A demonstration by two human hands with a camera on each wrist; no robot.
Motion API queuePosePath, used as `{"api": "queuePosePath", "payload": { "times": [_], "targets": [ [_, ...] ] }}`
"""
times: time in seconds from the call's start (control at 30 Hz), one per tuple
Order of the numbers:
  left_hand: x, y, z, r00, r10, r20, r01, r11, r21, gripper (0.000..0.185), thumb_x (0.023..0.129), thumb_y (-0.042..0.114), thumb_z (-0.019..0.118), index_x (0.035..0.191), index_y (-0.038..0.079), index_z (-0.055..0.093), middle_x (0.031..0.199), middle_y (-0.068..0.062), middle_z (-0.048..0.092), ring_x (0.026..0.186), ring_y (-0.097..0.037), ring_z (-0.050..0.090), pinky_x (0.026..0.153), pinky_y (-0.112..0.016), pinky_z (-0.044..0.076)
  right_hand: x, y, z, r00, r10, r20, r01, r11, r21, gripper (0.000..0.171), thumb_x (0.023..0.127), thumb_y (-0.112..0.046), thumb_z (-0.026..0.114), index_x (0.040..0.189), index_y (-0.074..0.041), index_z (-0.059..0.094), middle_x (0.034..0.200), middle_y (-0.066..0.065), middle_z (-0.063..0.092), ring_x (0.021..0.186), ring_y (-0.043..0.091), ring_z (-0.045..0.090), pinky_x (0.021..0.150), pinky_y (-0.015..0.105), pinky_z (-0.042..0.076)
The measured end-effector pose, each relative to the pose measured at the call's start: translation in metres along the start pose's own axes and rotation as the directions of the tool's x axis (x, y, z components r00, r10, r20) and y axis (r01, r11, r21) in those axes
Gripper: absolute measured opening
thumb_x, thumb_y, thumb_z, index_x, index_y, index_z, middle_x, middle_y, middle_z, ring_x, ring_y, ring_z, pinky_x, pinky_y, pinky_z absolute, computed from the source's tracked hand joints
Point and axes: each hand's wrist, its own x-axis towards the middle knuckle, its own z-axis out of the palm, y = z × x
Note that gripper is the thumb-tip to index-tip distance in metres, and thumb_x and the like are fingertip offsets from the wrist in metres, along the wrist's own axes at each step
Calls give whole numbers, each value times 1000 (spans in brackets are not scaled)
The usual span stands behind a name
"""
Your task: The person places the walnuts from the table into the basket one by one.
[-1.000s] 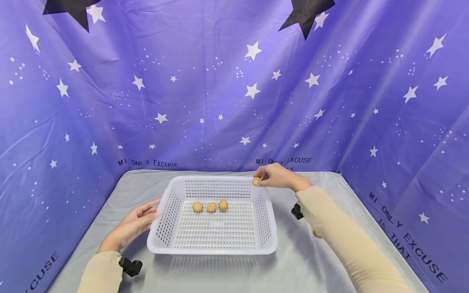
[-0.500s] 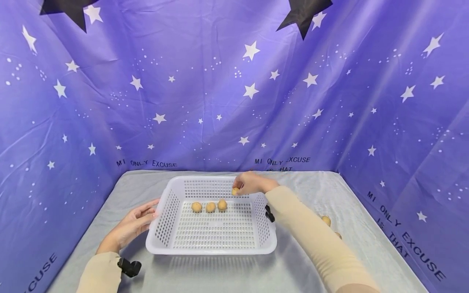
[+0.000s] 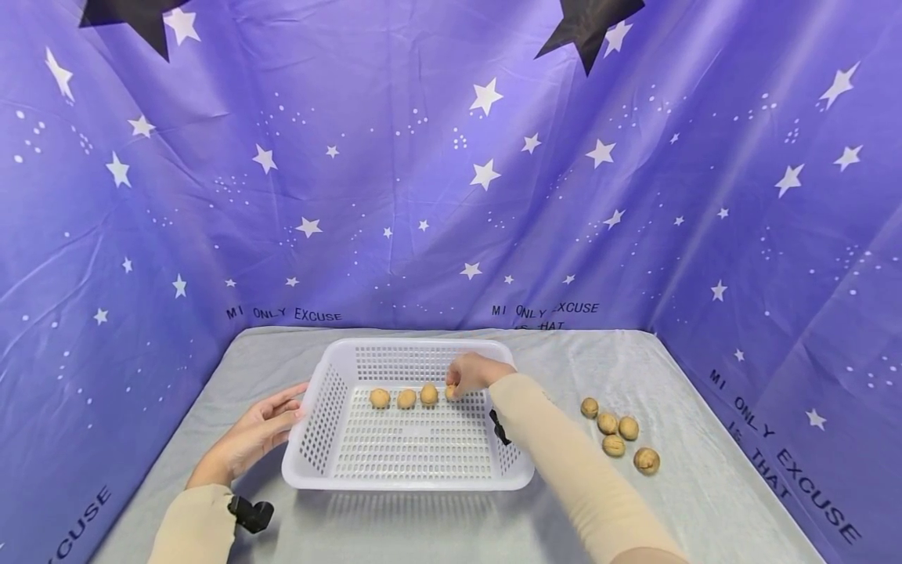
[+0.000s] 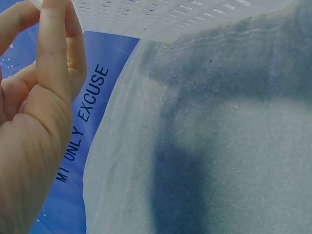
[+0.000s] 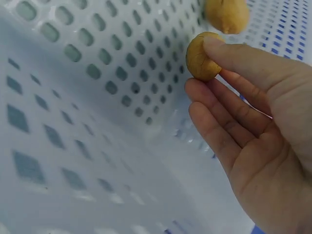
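A white perforated plastic basket [image 3: 409, 484] stands on the cloth-covered table. Three walnuts [image 3: 406, 399] sit in a row on its floor, toward the far side. My right hand [image 3: 475, 373] reaches in over the right wall and pinches another walnut [image 5: 202, 57] between thumb and fingertips, at the right end of that row. In the right wrist view a neighbouring walnut [image 5: 227, 14] shows just beyond it. At the basket's left rim, my left hand [image 3: 257, 431] grips the edge with its fingers bent. The left wrist view shows that hand [image 4: 44, 92] under the basket's side.
Several loose walnuts [image 3: 614, 446] lie on the grey cloth [image 3: 712, 501] to the right of the basket, beside my right sleeve [image 3: 564, 454]. A purple star-patterned curtain [image 3: 423, 172] encloses the table at the back and sides.
My right hand has carried a walnut leftward over the basket's far right corner and down to the end of the row. The loose walnuts have come into sight. My left hand stays put.
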Motion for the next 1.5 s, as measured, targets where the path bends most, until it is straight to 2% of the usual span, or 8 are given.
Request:
{"api": "queuePosePath", "payload": {
  "times": [0.33,0.5,0.67,0.8,0.97,1.07,1.27,1.5],
  "targets": [
    [1,-1,0,1000,8,11,-8,1000,-9,60,104,1,51,156,-6,22,126,-11,61,111,-17,63,94,-36,54,0,5,6,1000,18,8,-19,999,38,28,83,-18,82,109,-11,74,103,-1,71,99,16,64,94,36,52],
    [2,-1,0,1000,2,5,-2,1000,-8,61,104,2,51,156,-6,21,125,-10,62,110,-16,63,95,-36,54,-1,3,2,999,37,25,-38,997,61,39,83,-19,83,119,-10,71,113,1,70,108,19,63,99,38,50],
    [1,0,-1,1000,0,-4,0,1000,-8,61,103,2,52,156,-6,21,124,-10,62,110,-16,63,94,-35,54,-5,-2,-11,999,33,7,-33,998,60,45,81,-21,84,123,-11,69,118,3,68,110,22,62,97,41,50],
    [1,0,-1,1000,0,0,0,1000,-15,61,103,2,52,156,-6,21,124,-9,62,110,-16,63,93,-35,55,-11,-5,-23,1000,4,-5,-4,996,90,40,87,-18,79,125,-11,68,117,4,68,109,22,62,94,41,52],
    [1,-1,-1,1000,2,5,-2,1000,-15,61,104,2,52,156,-6,21,125,-10,61,110,-16,63,93,-35,55,-19,-4,-38,995,-86,-41,90,988,127,36,89,-13,76,124,-8,68,117,10,68,106,22,63,93,39,53],
    [2,-1,0,1000,5,9,-5,1000,-14,61,104,3,51,156,-5,21,126,-11,61,111,-17,63,94,-36,54,-26,-2,-48,988,-135,-73,143,984,107,34,90,-13,75,123,-9,68,117,11,68,106,20,63,93,38,52],
    [2,-1,1,1000,1,4,-1,1000,-21,61,104,2,51,156,-6,20,124,-8,62,110,-16,63,93,-35,55,-44,10,-63,977,-164,-136,174,982,71,38,90,-18,75,126,-9,68,113,5,70,105,18,65,93,35,53],
    [1,-1,0,1000,-11,-10,11,1000,-19,62,103,3,52,156,-6,20,123,-7,62,110,-16,63,93,-35,55,-65,35,-77,967,-154,-201,177,979,102,39,90,-16,74,126,-5,67,119,12,69,106,22,66,94,39,54]
  ]
}}
